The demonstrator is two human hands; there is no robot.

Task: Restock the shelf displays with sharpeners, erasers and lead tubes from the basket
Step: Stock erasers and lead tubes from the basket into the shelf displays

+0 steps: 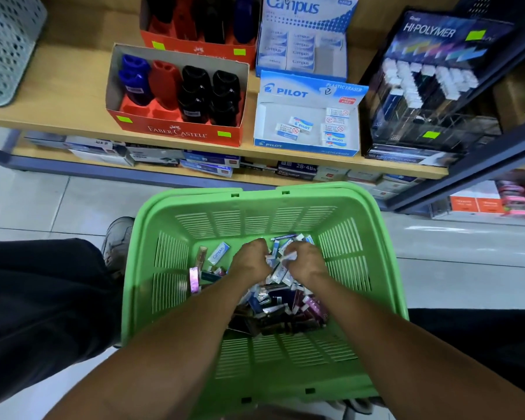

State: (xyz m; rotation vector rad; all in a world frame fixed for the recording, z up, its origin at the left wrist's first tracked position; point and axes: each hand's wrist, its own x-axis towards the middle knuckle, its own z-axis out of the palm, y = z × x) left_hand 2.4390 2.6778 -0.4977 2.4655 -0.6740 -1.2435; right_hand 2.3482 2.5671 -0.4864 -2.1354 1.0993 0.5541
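Shelf-front basket [152, 237]: erasers [278, 272] under both hands [250, 259].

I am looking at one green basket [264, 365] and five display boxes on the shelf [58, 95]: two Faber-Castell sharpener boxes [179, 133], one Campus eraser box [306, 13], one Pilot eraser box [303, 147] and one Hi-Polymer lead display [431, 86]. In the nearer Faber-Castell box I am counting two blue sharpeners [135, 81], one red sharpener [164, 83] and about four black sharpeners [209, 95]. The heap in the basket is too jumbled for counting.
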